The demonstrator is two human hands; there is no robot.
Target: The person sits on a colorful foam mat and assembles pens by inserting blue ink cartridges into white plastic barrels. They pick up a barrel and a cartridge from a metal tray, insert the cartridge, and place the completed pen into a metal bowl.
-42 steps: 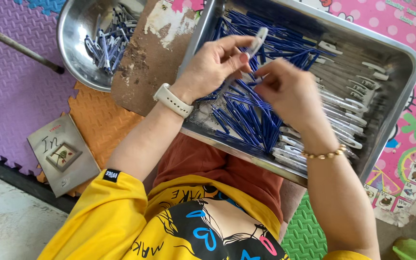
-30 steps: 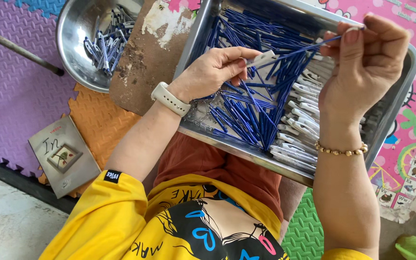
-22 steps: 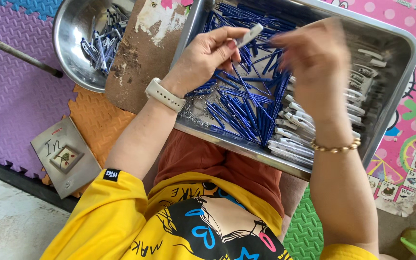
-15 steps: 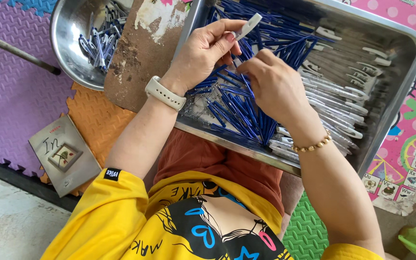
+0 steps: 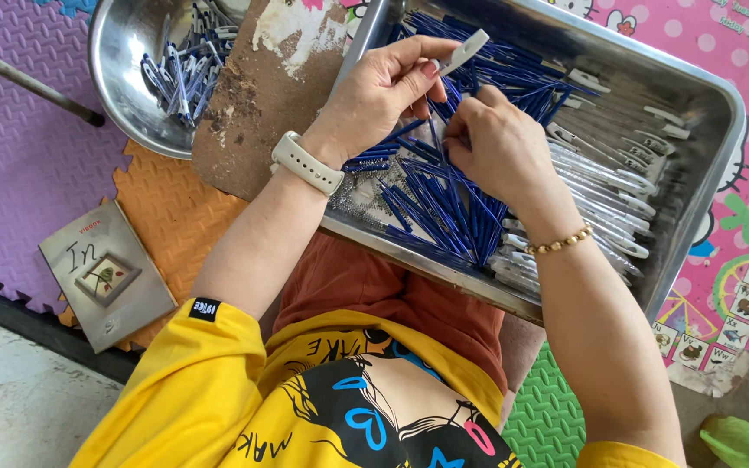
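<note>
My left hand (image 5: 383,95) pinches a clear pen barrel (image 5: 464,52) between thumb and fingertips, held above a steel tray (image 5: 704,182) resting on my lap. A pale watch band sits on that wrist. My right hand (image 5: 500,147) is just beside it, its fingers curled down among the blue pen refills (image 5: 444,208) that fill the tray's left half; what those fingers grip is hidden. Clear pen barrels with white clips (image 5: 600,182) lie stacked in the tray's right half. A gold bead bracelet circles my right wrist.
A round steel bowl (image 5: 123,95) at upper left holds several assembled blue pens (image 5: 179,61). A grey booklet (image 5: 106,273) lies on the orange and purple foam mats. A thin dark rod (image 5: 28,82) crosses the purple mat. A worn brown board (image 5: 270,87) sits between bowl and tray.
My right hand rose to the tray's far right corner with a blue refill, then came back down beside the left hand. The left hand stayed holding the clear barrel.
</note>
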